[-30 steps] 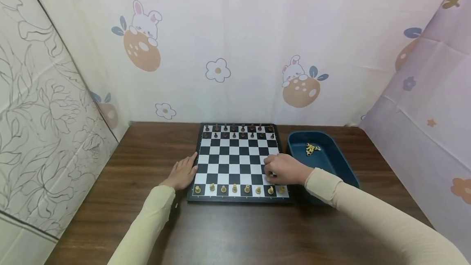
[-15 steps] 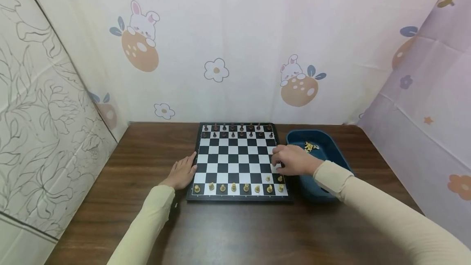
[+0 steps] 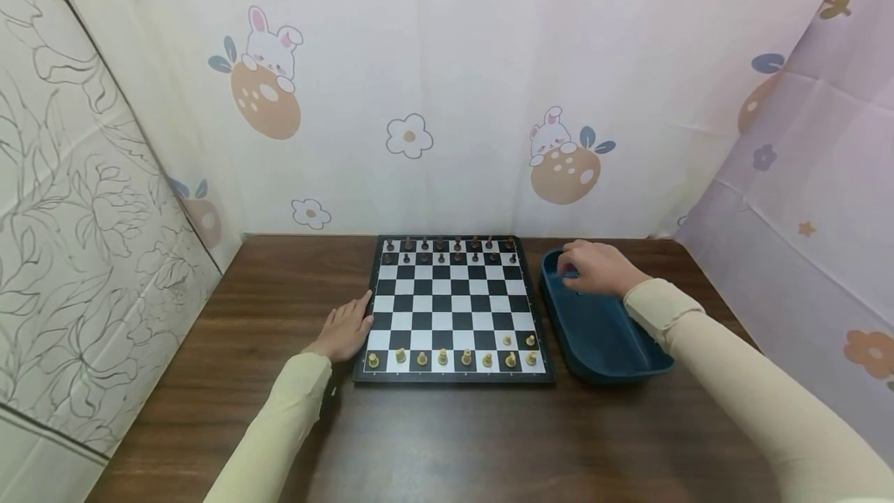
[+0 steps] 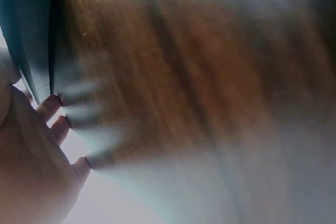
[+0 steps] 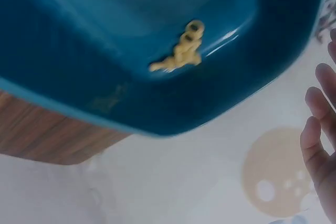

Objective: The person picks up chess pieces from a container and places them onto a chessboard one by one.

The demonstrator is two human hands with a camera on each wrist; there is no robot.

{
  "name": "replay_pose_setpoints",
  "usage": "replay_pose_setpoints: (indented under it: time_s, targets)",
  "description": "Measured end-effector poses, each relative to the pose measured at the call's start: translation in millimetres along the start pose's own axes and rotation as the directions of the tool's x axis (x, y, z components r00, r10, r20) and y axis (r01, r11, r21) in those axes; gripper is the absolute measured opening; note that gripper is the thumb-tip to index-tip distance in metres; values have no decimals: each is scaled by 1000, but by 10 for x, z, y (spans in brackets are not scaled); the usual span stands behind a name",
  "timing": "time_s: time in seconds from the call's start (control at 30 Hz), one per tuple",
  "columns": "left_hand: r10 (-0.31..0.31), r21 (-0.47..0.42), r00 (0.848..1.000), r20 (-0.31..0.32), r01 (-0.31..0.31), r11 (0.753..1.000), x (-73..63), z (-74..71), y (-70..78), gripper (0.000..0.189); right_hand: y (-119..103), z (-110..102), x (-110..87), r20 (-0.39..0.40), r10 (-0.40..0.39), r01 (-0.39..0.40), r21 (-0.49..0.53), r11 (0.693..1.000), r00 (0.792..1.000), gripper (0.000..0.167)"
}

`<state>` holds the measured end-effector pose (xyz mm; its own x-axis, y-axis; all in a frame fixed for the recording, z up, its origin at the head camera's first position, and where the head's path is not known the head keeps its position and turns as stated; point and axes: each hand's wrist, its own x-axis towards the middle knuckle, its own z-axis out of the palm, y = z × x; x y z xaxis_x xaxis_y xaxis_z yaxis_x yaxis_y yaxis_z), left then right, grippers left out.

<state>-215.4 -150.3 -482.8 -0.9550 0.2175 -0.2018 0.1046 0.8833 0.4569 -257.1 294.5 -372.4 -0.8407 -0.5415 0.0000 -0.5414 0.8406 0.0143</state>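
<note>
A strip of brown wood counter (image 3: 447, 441) lies open in front of the square black-and-white chessboard (image 3: 441, 303) — its right edge sits just beside the rounded blue tray (image 3: 601, 340). On my screens I count ten small yellow chess pieces (image 3: 466, 357) and sixteen dark red ones (image 3: 457, 258) on the board. More yellow ones (image 5: 186, 45) lie heaped in the tray, too bunched to count. The right hand (image 3: 598, 266) hangs over the tray, fingers loosely bent; the left hand (image 3: 342, 332) lies flat at the board's left edge.

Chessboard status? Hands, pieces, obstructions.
Right hand over tray. Left hand at left edge of board. Ten yellow pieces on board, others in tray. No obstruction seen.
</note>
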Motion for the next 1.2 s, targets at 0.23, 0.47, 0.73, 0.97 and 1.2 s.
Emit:
replay_pose_setpoints:
  time_s: [0.23,0.47,0.73,0.97,1.2]
  targets:
    - [-7,10,1000,-16,7,1000,8,21,-17,58,219,71,18,70,84,-84,-8,996,994,11]
    - [9,2,1000,-26,-9,1000,23,-37,14,57,390,225,65,141,179,-186,36,982,974,8]
    - [24,-7,999,-41,-24,1000,-7,-39,6,57,425,451,70,105,237,-242,35,970,966,15]
    - [18,-6,999,-29,-18,1000,-60,81,-25,56,315,621,-5,78,258,-257,-23,966,963,19]
    - [24,-17,998,-50,-25,1000,-67,11,5,55,307,633,40,59,279,-280,11,960,958,20]
